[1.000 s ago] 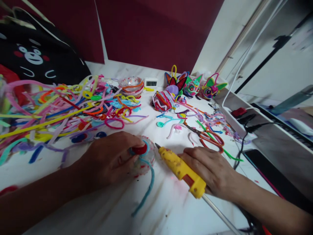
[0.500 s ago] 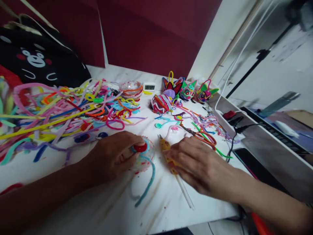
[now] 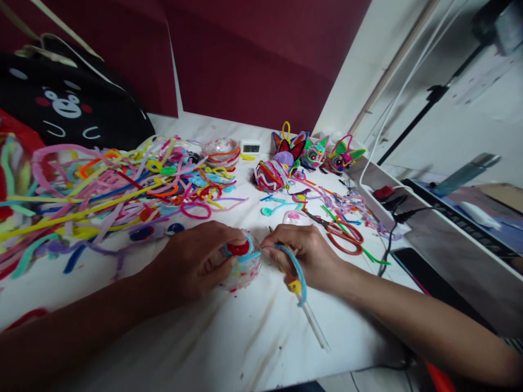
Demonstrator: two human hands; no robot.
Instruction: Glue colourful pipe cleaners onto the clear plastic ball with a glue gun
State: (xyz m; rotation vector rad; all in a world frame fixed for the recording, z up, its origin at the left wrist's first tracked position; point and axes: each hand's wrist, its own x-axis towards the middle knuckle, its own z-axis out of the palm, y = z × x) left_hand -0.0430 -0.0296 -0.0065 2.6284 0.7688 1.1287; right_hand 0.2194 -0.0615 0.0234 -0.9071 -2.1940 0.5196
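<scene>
My left hand [image 3: 192, 261] is closed around a clear plastic ball [image 3: 247, 275] with colored specks, resting on the white table. On the ball sits a red disc [image 3: 239, 247] ringed with light blue pipe cleaner. My right hand [image 3: 306, 253] pinches that blue pipe cleaner [image 3: 301, 277] between thumb and finger, and its loose end curves down past the fingers. Beneath the right hand lies a yellow glue gun [image 3: 294, 287] with a clear glue stick [image 3: 316, 326] poking out of its rear; the hand hides much of its body.
Orange-handled scissors [image 3: 345, 237] lie beyond my right hand. A big heap of pipe cleaners [image 3: 102, 190] covers the left side. Finished cat-faced balls [image 3: 314, 154], a striped ball [image 3: 270, 175] and a small digital clock [image 3: 250, 147] stand at the back. A phone [image 3: 433, 283] lies right.
My right hand has let go of the glue gun and taken hold of the blue pipe cleaner, lifting its tail off the table toward the right. The left hand keeps its hold.
</scene>
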